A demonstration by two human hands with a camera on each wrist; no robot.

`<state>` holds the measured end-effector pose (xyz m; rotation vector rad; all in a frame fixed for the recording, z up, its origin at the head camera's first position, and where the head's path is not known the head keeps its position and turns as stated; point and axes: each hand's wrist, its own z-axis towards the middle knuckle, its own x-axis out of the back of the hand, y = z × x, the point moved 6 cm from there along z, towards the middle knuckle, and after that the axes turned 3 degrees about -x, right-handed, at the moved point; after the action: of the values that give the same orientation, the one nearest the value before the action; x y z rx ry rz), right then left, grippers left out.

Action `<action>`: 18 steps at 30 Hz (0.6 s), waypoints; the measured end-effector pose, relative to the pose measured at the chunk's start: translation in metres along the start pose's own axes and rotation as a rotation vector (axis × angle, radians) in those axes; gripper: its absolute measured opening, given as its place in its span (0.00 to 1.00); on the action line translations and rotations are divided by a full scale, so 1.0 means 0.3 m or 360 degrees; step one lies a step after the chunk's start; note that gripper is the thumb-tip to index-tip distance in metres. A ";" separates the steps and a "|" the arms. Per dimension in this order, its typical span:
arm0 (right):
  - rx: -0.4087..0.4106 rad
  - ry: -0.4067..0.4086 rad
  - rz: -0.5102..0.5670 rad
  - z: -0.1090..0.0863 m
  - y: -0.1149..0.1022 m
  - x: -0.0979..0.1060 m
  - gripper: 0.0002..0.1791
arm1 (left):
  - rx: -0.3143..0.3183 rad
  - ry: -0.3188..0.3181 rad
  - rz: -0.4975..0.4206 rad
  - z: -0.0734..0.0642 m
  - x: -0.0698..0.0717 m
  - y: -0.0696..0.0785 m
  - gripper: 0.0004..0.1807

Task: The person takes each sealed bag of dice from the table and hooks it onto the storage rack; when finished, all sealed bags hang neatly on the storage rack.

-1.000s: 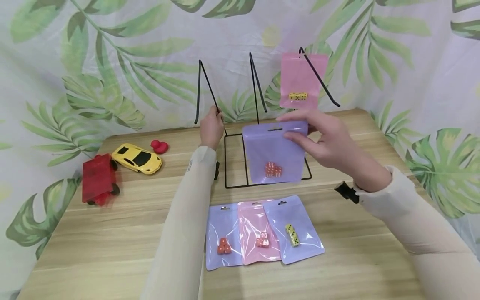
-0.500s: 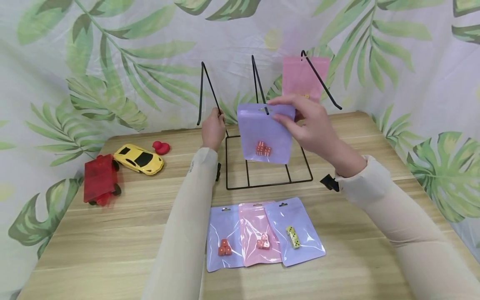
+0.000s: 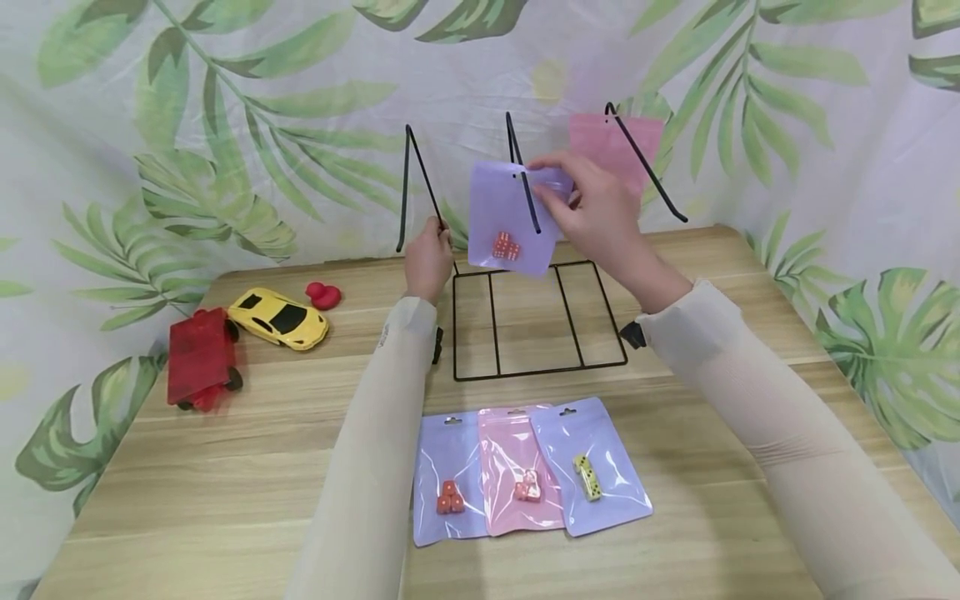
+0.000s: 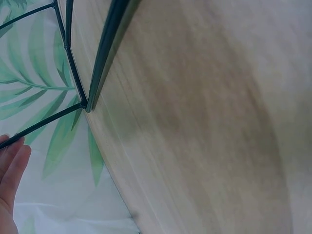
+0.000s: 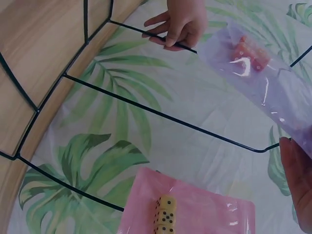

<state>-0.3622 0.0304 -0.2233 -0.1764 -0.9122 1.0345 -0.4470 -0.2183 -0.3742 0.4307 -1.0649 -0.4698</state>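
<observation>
— At the bottom centre of the head view, what is lying nearest?

— Three dice pouches are lying overlapped on the table. At centre left, a yellow car, a red car and a small red toy are sitting clear of the arms.

— And the hands?

— The left hand is curling its fingers round the left prong of the wire rack. The right hand is pinching the purple pouch at its top, against the middle prong.

— Farther back?

— A pink pouch is hanging on the right prong, beside the leafy backdrop.
</observation>
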 end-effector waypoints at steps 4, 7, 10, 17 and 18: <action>-0.0184 -0.0104 -0.0048 0.065 0.021 -0.022 0.16 | -0.0005 0.0005 -0.0014 -0.001 0.004 0.001 0.12; -0.0290 -0.0162 -0.0101 0.111 0.032 -0.038 0.16 | -0.0001 0.0011 -0.0014 -0.003 0.004 0.000 0.12; -0.0368 -0.0194 -0.0171 0.148 0.047 -0.052 0.17 | 0.0006 0.0013 -0.0009 -0.005 0.002 -0.002 0.12; -0.0408 -0.0184 -0.0291 0.212 0.081 -0.077 0.17 | -0.0013 0.0008 0.0019 -0.002 0.000 -0.003 0.13; -0.0405 -0.0182 -0.0294 0.220 0.085 -0.081 0.17 | -0.0020 0.0017 0.0026 0.000 0.002 -0.003 0.13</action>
<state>-0.4314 0.0063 -0.2086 -0.2424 -1.1424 0.7617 -0.4469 -0.2192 -0.3743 0.4129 -1.0537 -0.4593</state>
